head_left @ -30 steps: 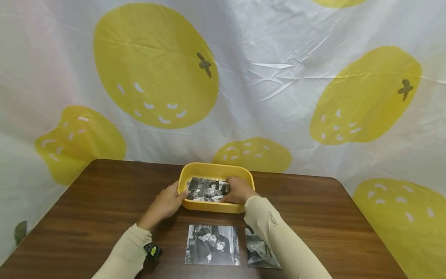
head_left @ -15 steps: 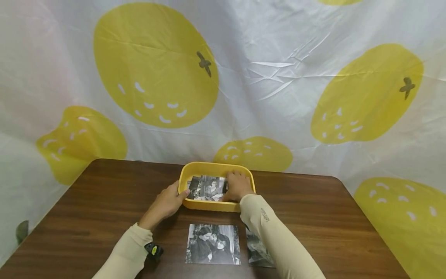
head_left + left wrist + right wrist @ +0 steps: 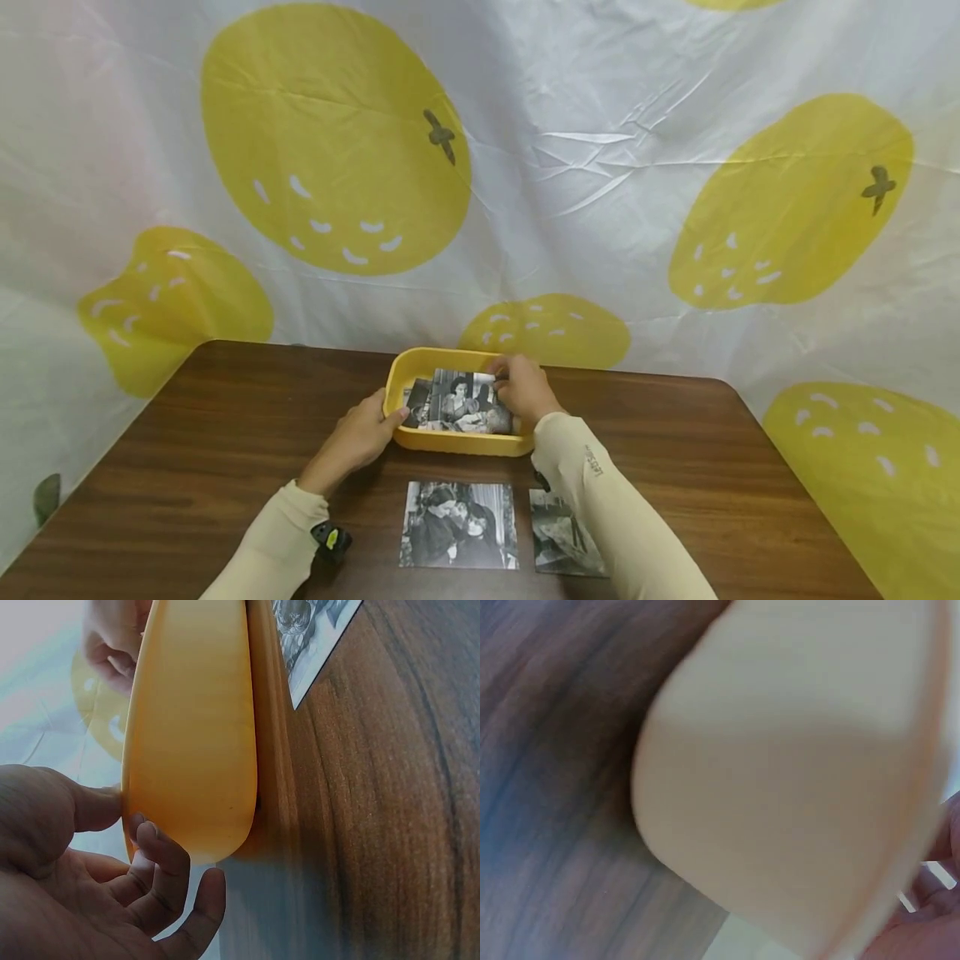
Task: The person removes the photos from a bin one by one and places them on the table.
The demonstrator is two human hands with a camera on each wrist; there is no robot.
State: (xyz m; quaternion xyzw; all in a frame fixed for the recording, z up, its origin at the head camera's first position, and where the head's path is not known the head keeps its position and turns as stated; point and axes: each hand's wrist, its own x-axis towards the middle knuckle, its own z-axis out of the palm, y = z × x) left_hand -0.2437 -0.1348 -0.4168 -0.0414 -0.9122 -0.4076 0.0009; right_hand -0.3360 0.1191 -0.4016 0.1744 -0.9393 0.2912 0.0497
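Note:
A yellow plastic tray point(image 3: 461, 444) with rounded corners stands near the back of the table. My left hand point(image 3: 360, 435) holds its left end, thumb over the rim; in the left wrist view, thumb and fingers meet at the tray wall point(image 3: 191, 735). Inside lie several black-and-white photographs, the lower ones point(image 3: 418, 404) peeking out at the left. My right hand point(image 3: 527, 390) reaches over the tray's right end and pinches the top photograph point(image 3: 472, 404) by its upper right edge. In the right wrist view the tray wall point(image 3: 780, 787) hides most of that hand.
A photograph of huddled people point(image 3: 459, 527) lies flat in front of the tray. Right of it, another photograph point(image 3: 562, 533) is partly covered by my right sleeve point(image 3: 615, 508). Behind the dark wooden table point(image 3: 247, 417) hangs a white cloth point(image 3: 570, 208) with yellow fruit prints.
My right hand has pulled back toward the tray's right end, its fingers now bent at the photograph's edge. The top photograph has shifted right, showing more of its face. My left hand stays put.

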